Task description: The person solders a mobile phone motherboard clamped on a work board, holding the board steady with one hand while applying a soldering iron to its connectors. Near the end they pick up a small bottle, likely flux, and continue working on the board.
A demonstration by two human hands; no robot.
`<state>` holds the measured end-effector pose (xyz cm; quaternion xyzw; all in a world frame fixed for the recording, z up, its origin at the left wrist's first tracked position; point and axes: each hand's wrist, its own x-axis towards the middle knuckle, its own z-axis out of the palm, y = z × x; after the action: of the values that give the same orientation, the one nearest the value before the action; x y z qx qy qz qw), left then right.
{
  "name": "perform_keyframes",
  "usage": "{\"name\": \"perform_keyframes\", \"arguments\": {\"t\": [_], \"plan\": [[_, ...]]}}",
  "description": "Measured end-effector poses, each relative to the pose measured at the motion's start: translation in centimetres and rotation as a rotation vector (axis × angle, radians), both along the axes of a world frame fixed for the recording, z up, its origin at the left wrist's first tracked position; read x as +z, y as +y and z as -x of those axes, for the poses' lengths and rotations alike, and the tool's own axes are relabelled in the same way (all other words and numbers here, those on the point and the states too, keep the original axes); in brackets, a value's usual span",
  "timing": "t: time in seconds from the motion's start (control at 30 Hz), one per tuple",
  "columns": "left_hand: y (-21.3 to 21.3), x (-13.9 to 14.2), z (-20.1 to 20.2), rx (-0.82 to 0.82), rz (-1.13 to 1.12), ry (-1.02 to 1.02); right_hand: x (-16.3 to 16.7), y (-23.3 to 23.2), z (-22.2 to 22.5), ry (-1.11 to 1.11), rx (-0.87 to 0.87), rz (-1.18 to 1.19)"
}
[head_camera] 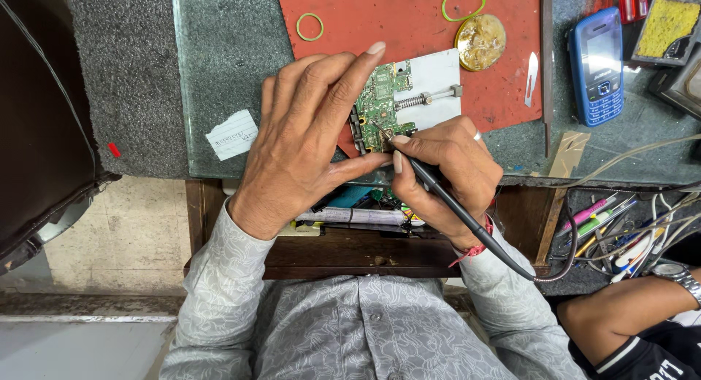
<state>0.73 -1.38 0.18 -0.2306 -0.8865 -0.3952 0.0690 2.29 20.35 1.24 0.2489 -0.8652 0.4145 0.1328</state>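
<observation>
Our left hand (307,139) covers the left edge of the green printed circuit board (383,102), so we cannot see what lies beneath. The tip of the black corded soldering iron (438,186) is too small to judge contact. The yellow sponge in its black tray (668,26) runs past the top edge. A co-worker's forearm with a steel wristwatch (675,274) is cut at right.

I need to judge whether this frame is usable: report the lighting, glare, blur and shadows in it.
Head view: light is even and soft, with sharp focus on the left hand, right hand and circuit board; a faint sheen lies on the phone screen and the glass plate; shadow darkens the open drawer under the hands; edges bend slightly, as from a wide lens.
</observation>
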Motion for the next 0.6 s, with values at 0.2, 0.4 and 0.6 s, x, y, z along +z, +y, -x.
{"name": "perform_keyframes", "arguments": {"t": [0.2,0.4,0.6], "plan": [[0.09,-0.13,0.01,0.004,-0.003,0.007,-0.1,0.01,-0.08,-0.009,-0.008,0.001],[0.05,-0.09,0.0,0.003,-0.004,0.002,-0.2,0.06,-0.09,0.001,0.001,-0.001],[0.03,0.06,0.0,0.003,0.006,-0.002,-0.02,0.09,-0.15,-0.013,0.004,0.005]]}}
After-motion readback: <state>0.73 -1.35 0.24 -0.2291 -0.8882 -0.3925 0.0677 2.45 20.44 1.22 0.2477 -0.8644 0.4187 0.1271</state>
